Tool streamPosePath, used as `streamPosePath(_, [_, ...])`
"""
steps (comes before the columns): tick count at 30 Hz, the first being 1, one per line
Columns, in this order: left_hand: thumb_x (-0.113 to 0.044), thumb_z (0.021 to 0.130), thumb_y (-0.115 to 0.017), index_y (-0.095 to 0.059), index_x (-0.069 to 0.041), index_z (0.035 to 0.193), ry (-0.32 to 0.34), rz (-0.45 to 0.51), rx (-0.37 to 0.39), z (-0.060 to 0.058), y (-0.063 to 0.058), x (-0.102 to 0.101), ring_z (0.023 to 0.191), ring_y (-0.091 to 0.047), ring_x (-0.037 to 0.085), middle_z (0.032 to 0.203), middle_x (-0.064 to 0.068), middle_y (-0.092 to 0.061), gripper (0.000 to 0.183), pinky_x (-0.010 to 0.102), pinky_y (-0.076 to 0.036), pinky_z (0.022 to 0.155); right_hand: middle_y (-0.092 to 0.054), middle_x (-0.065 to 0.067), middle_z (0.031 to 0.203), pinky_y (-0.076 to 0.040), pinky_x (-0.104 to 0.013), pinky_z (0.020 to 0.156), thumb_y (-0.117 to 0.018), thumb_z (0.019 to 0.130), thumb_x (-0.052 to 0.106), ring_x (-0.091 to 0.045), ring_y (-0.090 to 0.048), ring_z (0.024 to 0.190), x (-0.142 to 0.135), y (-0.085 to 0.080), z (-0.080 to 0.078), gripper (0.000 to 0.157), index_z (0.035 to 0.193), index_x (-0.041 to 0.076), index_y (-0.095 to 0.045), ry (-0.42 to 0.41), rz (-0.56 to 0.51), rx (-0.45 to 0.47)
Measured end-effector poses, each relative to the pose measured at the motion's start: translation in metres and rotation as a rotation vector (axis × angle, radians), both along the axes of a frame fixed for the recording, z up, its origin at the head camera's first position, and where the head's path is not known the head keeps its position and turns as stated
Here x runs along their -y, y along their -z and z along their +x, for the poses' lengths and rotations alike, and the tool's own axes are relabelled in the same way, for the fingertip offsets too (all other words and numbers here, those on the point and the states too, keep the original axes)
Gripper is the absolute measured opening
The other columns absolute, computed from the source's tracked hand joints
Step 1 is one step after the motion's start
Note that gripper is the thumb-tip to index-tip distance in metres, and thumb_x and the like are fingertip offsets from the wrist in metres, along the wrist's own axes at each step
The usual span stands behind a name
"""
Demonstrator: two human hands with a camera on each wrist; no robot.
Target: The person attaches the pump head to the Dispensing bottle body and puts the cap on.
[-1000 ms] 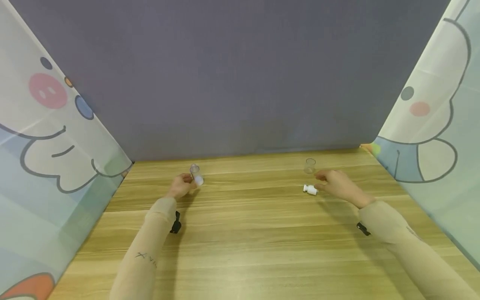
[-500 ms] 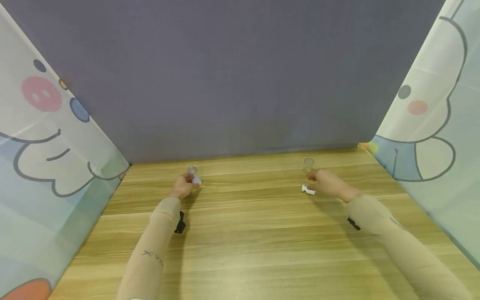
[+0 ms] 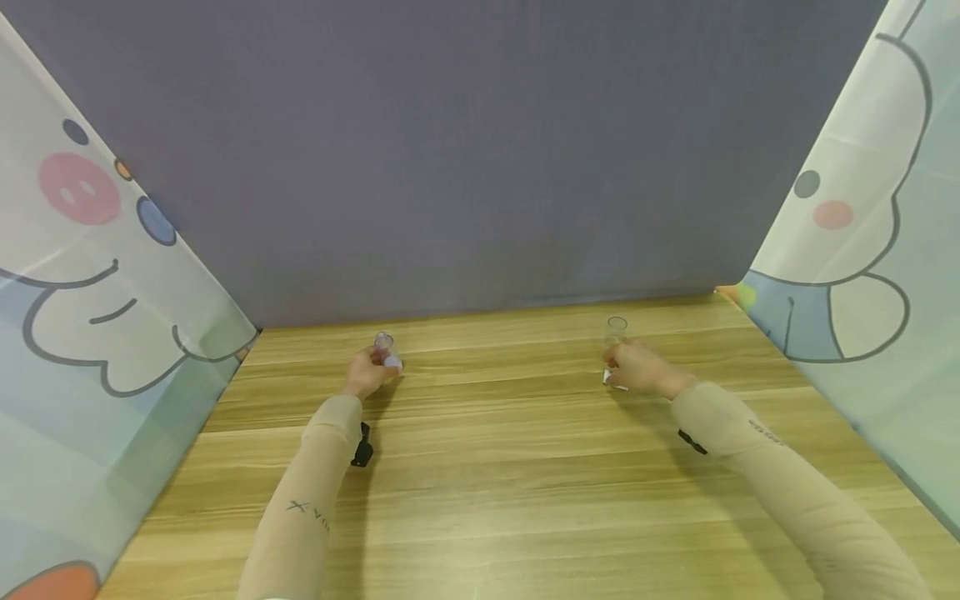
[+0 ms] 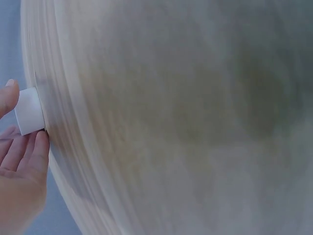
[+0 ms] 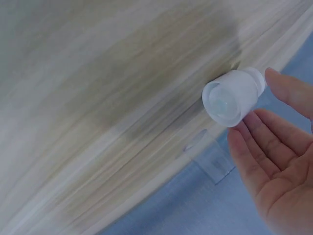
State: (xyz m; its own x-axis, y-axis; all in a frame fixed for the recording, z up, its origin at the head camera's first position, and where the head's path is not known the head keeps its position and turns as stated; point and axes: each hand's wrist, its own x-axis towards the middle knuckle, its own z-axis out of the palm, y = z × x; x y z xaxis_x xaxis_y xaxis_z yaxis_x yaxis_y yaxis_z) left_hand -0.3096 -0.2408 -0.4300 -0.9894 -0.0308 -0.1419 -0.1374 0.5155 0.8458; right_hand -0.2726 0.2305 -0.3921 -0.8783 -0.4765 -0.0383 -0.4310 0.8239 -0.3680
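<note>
Near edge first: beige sleeves (image 3: 288,508) run out over the counter (image 3: 487,500). Beyond them the hands work well apart.

Left hand (image 3: 365,372): I read thumb and fingertips as pinching a white piece (image 4: 30,111). Right hand (image 3: 641,367): fingers extended, thumb spread away from them, a small white bottle (image 5: 232,95) in the gap. Bottle lies on its side; fingertips appear to touch its wide end, thumb contact I cannot confirm.

Farther: a clear container (image 3: 385,342) by the left fingers; I cannot tell if it joins the white piece. A clear cup (image 3: 617,328), upright, sits just past the right hand. Last, the grey backdrop (image 3: 480,150).

Technique: for the right grip I would oppose thumb and fingertips across the bottle's body, not its neck, since it may roll. Knuckles should avoid the cup; a graze could topple it. Left: light, even pressure, lest the piece slip.
</note>
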Motion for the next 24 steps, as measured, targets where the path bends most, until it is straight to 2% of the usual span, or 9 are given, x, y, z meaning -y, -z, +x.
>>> streamPosePath(2, [0.001,0.092,-0.065,-0.036,0.018,0.143,-0.008,0.004,-0.003,0.0,0.0,-0.001,0.132,-0.045,0.047,0.144,0.036,-0.043,0.061,0.048,-0.046,0.107,-0.068,-0.029,0.102,-0.059,-0.049,0.081,-0.073,0.086,0.003,-0.04,-0.068,0.092,0.001,0.002,-0.001,0.037,0.114,-0.019,-0.062,-0.009,0.009,-0.009])
streamPosePath(4, [0.001,0.092,-0.065,-0.037,0.018,0.142,-0.017,0.009,-0.002,0.0,0.001,-0.001,0.131,-0.046,0.046,0.143,0.036,-0.044,0.06,0.047,-0.047,0.106,-0.07,-0.021,0.094,-0.059,-0.044,0.074,-0.074,0.085,0.002,-0.032,-0.068,0.082,0.001,0.004,-0.002,0.026,0.104,-0.015,-0.066,-0.016,0.016,-0.024])
streamPosePath(7, [0.002,0.092,-0.065,-0.039,0.017,0.142,-0.026,0.019,0.003,0.0,0.002,-0.001,0.13,-0.047,0.046,0.143,0.035,-0.045,0.059,0.047,-0.048,0.104,-0.067,-0.01,0.081,-0.055,-0.036,0.064,-0.075,0.081,-0.003,-0.02,-0.059,0.07,0.0,0.006,-0.004,0.01,0.088,-0.005,-0.069,-0.03,0.024,-0.052])
streamPosePath(9, [0.002,0.092,-0.066,-0.038,0.017,0.143,-0.032,0.026,0.007,-0.002,0.003,-0.001,0.131,-0.047,0.045,0.143,0.035,-0.045,0.06,0.046,-0.048,0.104,-0.065,-0.005,0.077,-0.051,-0.034,0.062,-0.075,0.078,-0.005,-0.018,-0.053,0.067,0.0,0.007,-0.004,0.008,0.081,0.0,-0.068,-0.037,0.031,-0.066])
streamPosePath(17, [0.003,0.092,-0.065,-0.041,0.016,0.141,-0.03,0.038,0.01,-0.002,0.005,-0.001,0.128,-0.049,0.046,0.142,0.035,-0.046,0.056,0.041,-0.054,0.096,-0.07,-0.009,0.085,-0.058,-0.04,0.071,-0.075,0.077,-0.007,-0.022,-0.064,0.076,-0.003,0.013,-0.003,0.01,0.085,-0.002,-0.071,-0.026,0.036,-0.05])
streamPosePath(24, [0.004,0.092,-0.064,-0.039,0.017,0.143,-0.028,0.061,-0.003,-0.001,0.007,-0.001,0.13,-0.047,0.046,0.143,0.036,-0.045,0.058,0.045,-0.05,0.103,-0.069,-0.008,0.081,-0.058,-0.039,0.067,-0.074,0.076,-0.008,-0.02,-0.062,0.071,-0.001,0.011,-0.002,0.01,0.083,-0.002,-0.071,-0.018,0.026,-0.058])
